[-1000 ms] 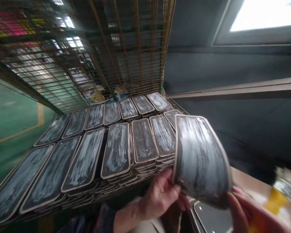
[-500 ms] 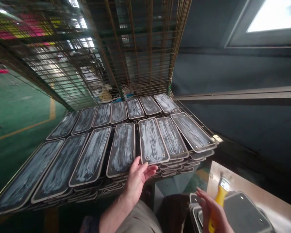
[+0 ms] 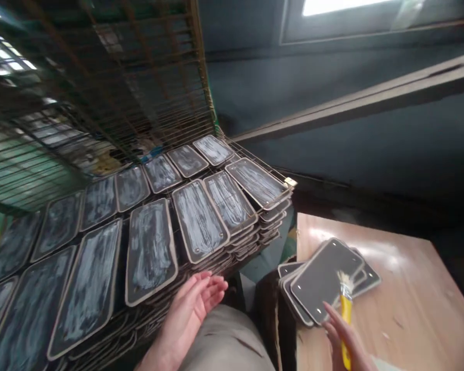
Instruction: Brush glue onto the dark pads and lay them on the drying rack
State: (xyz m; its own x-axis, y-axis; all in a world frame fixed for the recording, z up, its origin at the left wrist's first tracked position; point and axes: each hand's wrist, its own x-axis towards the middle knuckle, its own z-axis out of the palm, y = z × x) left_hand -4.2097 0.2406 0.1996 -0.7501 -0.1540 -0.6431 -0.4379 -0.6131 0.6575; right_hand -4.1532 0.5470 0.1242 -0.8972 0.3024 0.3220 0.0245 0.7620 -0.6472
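My left hand is empty, its fingers loosely stretched and apart, just off the front edge of the rack. Nearest to it lies a dark rounded rectangular panel with a pale rim and streaky white coating. My right hand holds a paintbrush with a yellow handle, bristles pointing up and away. Behind the brush, uncoated dark grey panels with small shiny studs near their corners lie in an uneven pile, partly hidden by the brush and hand.
Rows of white-streaked panels cover the wire rack, with more layers stacked below. An upright wire mesh rises behind. A wooden board lies at right, under the pile. A dark wall closes off the back right.
My view has turned right, bringing more of the wooden board into sight. My left hand has come away from the front edge of a coated panel. The brush stays in my right hand.
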